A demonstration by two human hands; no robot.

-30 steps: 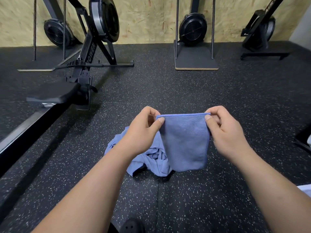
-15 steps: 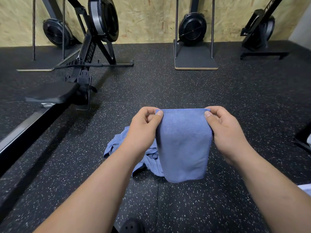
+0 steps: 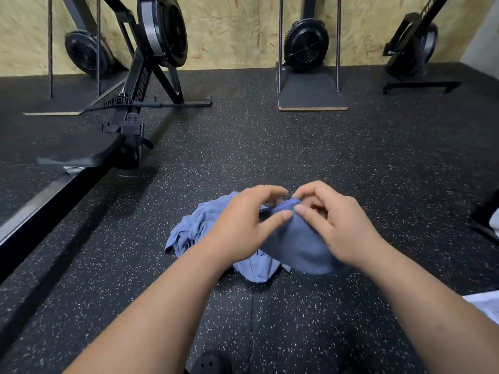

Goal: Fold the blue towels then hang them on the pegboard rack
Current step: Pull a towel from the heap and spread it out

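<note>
Left hand [image 3: 243, 225]: pinches the top edge of the towel [image 3: 297, 247]. The thumb [image 3: 280, 217] lies on the near face and the fingers [image 3: 270, 193] curl over the far side. The gap between thumb and fingers is narrow, with cloth in it.
Right hand [image 3: 343, 225]: holds the same edge from the other side, thumb pressed on the near face and fingers curled over the top.
Hands: close together, fingertips almost meeting. The edge between them is bunched, not stretched flat.
Towel: blue, held between both hands. Its body hangs down in a rounded fold under the right hand. Whether its lower end touches the floor [image 3: 270, 157] cannot be told.
Pile [image 3: 189, 230]: crumpled blue towels on the floor, partly behind the left hand and the held towel.
Floor: black speckled rubber.
Rower [image 3: 129, 103]: on the left, well apart from the pile.
Shoe [image 3: 213, 364]: dark toe at the bottom edge.
</note>
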